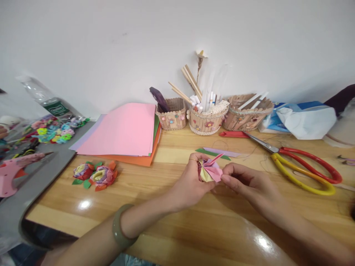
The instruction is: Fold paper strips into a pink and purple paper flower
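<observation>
A folded paper flower (pixel 210 170) in pink, yellow and purple is held above the wooden table, in the middle of the view. My left hand (pixel 186 184) grips it from the left, fingers behind and thumb below. With thumb and forefinger, my right hand (pixel 246 183) pinches the edge of a pink petal on the right side. One pink strip sticks up from the flower's top. Behind the hands lie a green paper strip (pixel 213 153) and a lilac strip (pixel 226 152). Two finished-looking paper flowers (pixel 103 176) with green leaves rest on the table to the left.
Scissors (pixel 302 164) with red and yellow handles lie at the right, near a red folded strip (pixel 234 134). A stack of coloured paper (pixel 119 129) is at back left. Decorated baskets (pixel 208 120) stand along the wall. A pink glue gun (pixel 16 171) lies far left.
</observation>
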A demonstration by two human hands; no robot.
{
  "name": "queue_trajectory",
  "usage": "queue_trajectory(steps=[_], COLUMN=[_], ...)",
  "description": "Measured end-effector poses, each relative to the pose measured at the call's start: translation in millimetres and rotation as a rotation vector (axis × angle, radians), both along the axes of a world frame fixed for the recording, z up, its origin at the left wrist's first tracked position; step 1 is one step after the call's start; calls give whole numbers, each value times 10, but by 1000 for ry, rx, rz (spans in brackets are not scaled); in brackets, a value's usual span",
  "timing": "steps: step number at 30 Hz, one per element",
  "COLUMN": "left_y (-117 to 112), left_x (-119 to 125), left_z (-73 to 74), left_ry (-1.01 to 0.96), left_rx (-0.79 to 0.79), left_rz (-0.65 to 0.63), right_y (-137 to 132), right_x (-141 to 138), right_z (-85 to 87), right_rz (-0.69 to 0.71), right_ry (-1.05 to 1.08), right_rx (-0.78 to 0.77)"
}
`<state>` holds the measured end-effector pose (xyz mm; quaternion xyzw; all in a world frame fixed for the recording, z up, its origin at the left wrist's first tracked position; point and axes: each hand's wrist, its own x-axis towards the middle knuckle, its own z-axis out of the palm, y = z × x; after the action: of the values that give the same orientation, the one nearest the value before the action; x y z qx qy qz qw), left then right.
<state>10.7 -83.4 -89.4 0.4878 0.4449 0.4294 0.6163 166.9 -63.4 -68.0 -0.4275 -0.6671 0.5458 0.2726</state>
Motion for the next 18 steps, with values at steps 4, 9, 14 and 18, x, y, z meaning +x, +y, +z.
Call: queue_trajectory(steps=[4, 9, 14, 18], left_y=[-2, 0, 27, 62], left_x=[14, 28, -10, -72], left_z=[12, -10, 2, 53], left_ry=[-98, -191, -228, -313], left_rx=[-15, -18, -48, -145], left_rz=[-16, -30, -19, -106], right_y=[-10, -21, -21, 25], right_x=[-16, -22, -2, 94], right_z=[1, -3, -28, -34], right_rz=[8, 22, 17, -97], right_ry=[15, 23, -81, -81], right_rx=[-6, -14, 34, 39])
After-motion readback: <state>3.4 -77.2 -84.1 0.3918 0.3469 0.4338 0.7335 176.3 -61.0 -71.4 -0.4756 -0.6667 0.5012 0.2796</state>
